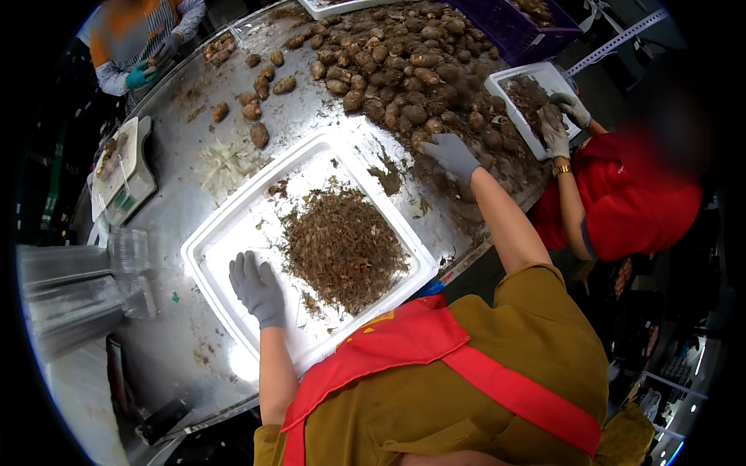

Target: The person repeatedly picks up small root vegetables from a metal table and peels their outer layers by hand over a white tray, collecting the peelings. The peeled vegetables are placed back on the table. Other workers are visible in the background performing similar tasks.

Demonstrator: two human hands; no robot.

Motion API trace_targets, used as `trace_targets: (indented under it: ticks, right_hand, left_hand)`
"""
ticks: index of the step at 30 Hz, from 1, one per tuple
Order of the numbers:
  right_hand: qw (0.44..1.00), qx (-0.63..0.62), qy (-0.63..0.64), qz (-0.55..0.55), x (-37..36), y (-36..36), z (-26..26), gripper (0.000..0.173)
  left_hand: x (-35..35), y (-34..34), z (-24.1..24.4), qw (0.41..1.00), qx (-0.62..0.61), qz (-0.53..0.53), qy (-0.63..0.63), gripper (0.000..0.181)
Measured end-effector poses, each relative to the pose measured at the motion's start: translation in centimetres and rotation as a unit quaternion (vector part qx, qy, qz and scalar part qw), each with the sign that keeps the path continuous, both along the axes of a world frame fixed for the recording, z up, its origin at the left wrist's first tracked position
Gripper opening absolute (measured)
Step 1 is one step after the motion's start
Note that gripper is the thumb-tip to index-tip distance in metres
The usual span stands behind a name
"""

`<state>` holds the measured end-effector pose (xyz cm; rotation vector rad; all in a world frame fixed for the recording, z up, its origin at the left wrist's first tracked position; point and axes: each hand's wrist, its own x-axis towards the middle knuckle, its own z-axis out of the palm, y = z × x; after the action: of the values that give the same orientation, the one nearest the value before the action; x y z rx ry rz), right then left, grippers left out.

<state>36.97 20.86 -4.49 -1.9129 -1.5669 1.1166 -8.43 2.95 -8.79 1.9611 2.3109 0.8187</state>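
Observation:
A white plastic tray (344,143) lies at an angle on the metal table in front of me. Inside it is a heap of brown fibrous root scraps (347,250). My left hand (257,289), in a grey glove, rests in the tray left of the heap, fingers extended and nothing held. Reaching past the tray's right side, my right hand (451,154), gloved too, is at the near edge of a large pile of brown taro-like tubers (402,70). Its fingertips touch a tuber; whether they grip it is unclear.
Loose tubers (259,135) and scraps lie on the metal table (175,233). A scale (122,169) and stacked clear plastic containers (70,279) are at left. A purple crate (524,41) stands beyond the pile. One co-worker's gloved hands (553,125) work over another tray at right; another person is upper left.

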Motion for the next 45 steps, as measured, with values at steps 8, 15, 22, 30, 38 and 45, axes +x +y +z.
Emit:
trace_targets:
  ticks: [8, 15, 22, 30, 38, 45]
  right_hand:
    - [0.977, 0.112, -0.144, 0.110, -5.7, 8.4, 1.1, 0.058]
    - [0.961, 0.100, -0.221, 0.134, -10.9, 15.5, 1.1, 0.059]
    - [0.930, 0.070, -0.299, 0.202, -12.2, 20.6, 1.9, 0.047]
    - [0.900, 0.109, -0.363, 0.213, -16.8, 21.8, -1.7, 0.034]
    - [0.861, 0.133, -0.445, 0.207, -16.8, 19.7, -0.3, 0.034]
    - [0.826, 0.136, -0.482, 0.260, -16.0, 18.6, -0.5, 0.035]
  left_hand:
    - [0.5, 0.5, 0.4, 1.000, 0.004, 0.005, -0.002, 0.034]
    - [0.3, 0.6, 0.4, 1.000, -0.004, 0.009, -0.003, 0.035]
    - [0.3, 0.8, 0.6, 1.000, -0.022, 0.016, -0.004, 0.036]
    - [-0.1, 0.8, 0.3, 1.000, -0.013, 0.002, 0.001, 0.036]
    - [0.1, 0.9, 0.4, 1.000, -0.009, 0.006, -0.014, 0.037]
    - [-0.2, 0.4, 0.3, 1.000, 0.007, 0.016, -0.022, 0.038]
